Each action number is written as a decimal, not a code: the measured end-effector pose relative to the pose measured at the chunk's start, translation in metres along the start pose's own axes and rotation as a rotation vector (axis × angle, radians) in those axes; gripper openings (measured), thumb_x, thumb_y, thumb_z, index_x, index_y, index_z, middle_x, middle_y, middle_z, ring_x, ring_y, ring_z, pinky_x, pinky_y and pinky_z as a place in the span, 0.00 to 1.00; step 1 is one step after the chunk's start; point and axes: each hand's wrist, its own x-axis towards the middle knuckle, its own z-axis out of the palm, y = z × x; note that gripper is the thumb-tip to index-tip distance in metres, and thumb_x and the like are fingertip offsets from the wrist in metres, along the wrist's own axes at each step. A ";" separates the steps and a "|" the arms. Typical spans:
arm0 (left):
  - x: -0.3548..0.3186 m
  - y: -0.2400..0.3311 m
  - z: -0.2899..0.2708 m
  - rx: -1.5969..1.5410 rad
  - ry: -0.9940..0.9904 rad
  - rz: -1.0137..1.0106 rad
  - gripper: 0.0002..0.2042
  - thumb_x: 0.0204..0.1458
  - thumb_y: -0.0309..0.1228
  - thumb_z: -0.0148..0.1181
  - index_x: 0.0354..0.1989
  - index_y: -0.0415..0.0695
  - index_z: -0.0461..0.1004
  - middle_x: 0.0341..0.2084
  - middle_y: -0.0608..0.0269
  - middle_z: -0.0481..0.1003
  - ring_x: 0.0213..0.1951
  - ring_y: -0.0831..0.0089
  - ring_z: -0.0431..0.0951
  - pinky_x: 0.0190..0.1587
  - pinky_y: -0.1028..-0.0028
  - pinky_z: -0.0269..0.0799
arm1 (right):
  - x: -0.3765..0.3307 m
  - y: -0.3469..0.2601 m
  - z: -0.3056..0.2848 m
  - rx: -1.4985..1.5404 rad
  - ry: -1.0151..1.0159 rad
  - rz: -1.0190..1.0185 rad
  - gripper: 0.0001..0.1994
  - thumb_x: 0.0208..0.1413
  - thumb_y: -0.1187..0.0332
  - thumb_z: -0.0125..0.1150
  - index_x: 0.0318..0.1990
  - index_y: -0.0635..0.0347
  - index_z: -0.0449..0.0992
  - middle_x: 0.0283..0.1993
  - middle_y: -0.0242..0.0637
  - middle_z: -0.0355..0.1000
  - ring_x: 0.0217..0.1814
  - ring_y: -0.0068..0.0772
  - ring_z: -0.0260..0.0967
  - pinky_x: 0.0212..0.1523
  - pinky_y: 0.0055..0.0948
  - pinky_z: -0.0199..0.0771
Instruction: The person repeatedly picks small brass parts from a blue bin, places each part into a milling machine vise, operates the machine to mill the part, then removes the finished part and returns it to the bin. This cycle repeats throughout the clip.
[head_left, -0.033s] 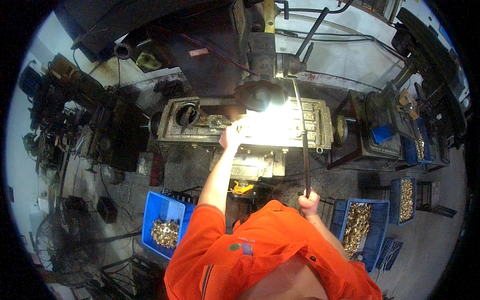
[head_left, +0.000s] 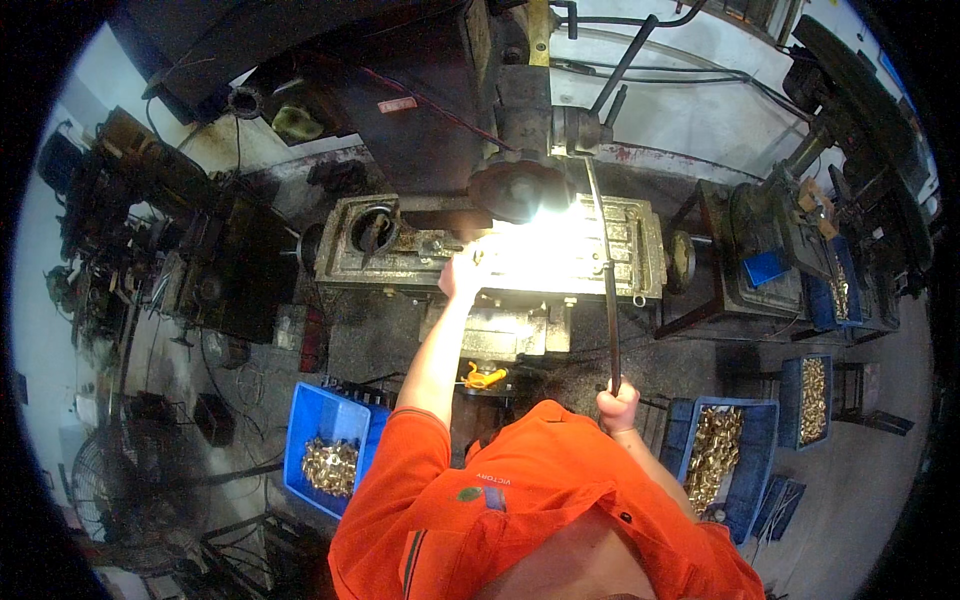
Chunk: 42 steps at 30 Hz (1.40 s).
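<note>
the right hand (head_left: 618,405) has its fingers wrapped round the lower end of a long dark lever (head_left: 612,325), which runs up across the right half of the metal table (head_left: 345,268) to the machine head (head_left: 575,130). the left hand (head_left: 459,276) reaches over the table's front edge, beside the glare under a round dark housing (head_left: 515,190); its fingers look curled, but i cannot tell whether they hold anything. gold-coloured pieces (head_left: 330,467) lie in a blue bin (head_left: 342,412) near the left elbow, and more fill a second blue bin (head_left: 757,440) beside the right forearm.
</note>
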 end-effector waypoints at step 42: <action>0.000 0.001 0.000 0.010 -0.035 0.005 0.22 0.39 0.56 0.55 0.32 0.51 0.76 0.27 0.57 0.77 0.32 0.61 0.77 0.33 0.65 0.71 | 0.001 0.012 0.005 0.008 0.011 0.016 0.04 0.36 0.73 0.47 0.16 0.59 0.60 0.12 0.37 0.57 0.12 0.35 0.58 0.16 0.32 0.59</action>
